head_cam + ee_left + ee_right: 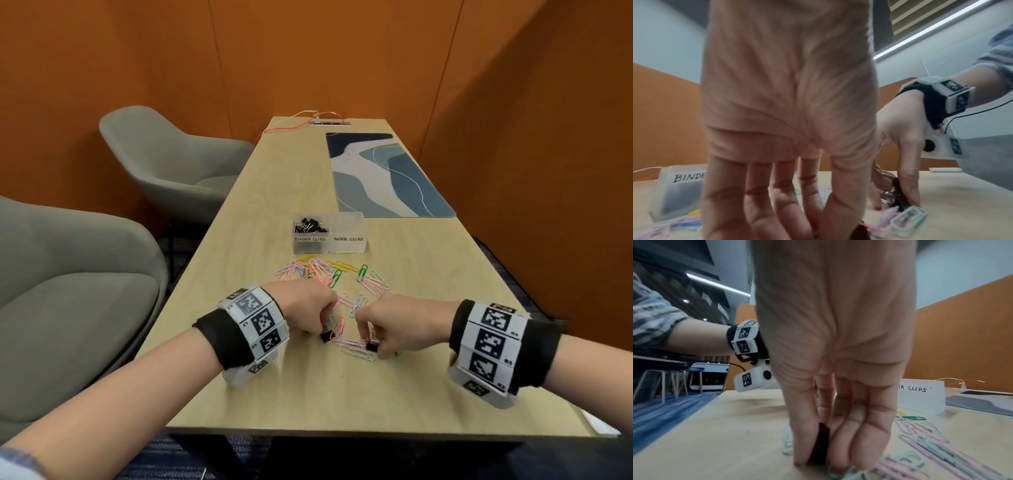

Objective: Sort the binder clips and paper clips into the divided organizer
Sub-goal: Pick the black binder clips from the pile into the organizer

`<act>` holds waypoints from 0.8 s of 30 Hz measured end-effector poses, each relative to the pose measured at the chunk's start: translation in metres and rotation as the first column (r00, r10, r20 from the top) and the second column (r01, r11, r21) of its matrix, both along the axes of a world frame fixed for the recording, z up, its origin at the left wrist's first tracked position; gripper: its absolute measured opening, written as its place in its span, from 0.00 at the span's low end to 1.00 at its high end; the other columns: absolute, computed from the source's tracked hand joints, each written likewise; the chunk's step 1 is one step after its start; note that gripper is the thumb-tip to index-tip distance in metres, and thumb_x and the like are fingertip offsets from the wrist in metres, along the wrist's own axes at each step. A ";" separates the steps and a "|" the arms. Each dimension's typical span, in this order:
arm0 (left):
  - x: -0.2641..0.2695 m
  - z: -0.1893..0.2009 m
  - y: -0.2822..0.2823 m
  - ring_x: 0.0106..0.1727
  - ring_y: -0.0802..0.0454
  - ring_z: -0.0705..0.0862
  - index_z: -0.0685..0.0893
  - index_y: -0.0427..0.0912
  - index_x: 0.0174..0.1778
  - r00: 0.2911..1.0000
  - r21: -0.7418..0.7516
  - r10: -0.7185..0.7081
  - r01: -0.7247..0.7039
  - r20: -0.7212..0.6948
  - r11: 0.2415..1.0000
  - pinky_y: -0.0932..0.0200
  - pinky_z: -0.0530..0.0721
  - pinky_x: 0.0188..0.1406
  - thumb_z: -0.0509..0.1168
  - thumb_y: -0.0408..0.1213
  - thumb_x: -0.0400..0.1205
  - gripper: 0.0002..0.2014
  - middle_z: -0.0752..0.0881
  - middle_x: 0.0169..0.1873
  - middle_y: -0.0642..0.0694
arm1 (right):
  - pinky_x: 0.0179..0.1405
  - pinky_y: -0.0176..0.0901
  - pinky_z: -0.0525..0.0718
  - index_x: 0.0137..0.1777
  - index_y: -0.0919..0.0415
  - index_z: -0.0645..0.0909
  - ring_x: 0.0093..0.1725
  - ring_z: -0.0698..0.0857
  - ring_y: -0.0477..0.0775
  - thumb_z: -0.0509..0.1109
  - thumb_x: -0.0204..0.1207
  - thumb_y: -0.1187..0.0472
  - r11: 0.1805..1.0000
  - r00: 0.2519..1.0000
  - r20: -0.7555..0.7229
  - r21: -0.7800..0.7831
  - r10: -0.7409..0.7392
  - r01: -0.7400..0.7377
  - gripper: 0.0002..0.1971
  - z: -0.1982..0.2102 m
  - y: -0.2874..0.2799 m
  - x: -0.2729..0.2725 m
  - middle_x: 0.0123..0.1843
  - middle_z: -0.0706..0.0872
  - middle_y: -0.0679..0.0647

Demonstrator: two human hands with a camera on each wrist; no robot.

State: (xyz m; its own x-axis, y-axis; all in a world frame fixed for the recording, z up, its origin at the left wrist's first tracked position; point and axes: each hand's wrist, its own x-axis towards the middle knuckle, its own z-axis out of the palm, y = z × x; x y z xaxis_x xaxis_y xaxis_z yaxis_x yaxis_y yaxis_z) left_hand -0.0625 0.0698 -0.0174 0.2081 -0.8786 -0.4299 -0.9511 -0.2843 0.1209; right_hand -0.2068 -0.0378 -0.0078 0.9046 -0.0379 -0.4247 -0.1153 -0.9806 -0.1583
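My left hand pinches a small black binder clip on the table, among pastel paper clips. My right hand pinches a second black binder clip; in the right wrist view thumb and finger squeeze this black binder clip from both sides. Many coloured paper clips lie scattered between my hands and the clear divided organizer. Its left compartment, labelled BINDER CLIPS, holds several black binder clips. I see nothing in the PAPER CLIPS compartment.
A blue and beige desk mat lies beyond the organizer at the right. An orange cable runs to a power strip at the far table end. Two grey chairs stand left of the wooden table.
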 end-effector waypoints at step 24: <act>-0.009 0.006 0.009 0.46 0.48 0.81 0.85 0.42 0.50 0.996 -0.115 -0.070 0.062 -0.062 0.991 0.58 0.79 0.44 0.66 0.33 0.75 0.09 0.85 0.44 0.46 | 0.31 0.36 0.86 0.54 0.62 0.79 0.25 0.84 0.41 0.74 0.72 0.66 0.892 0.957 0.016 0.368 -0.289 0.263 0.12 0.021 -0.045 0.056 0.36 0.85 0.56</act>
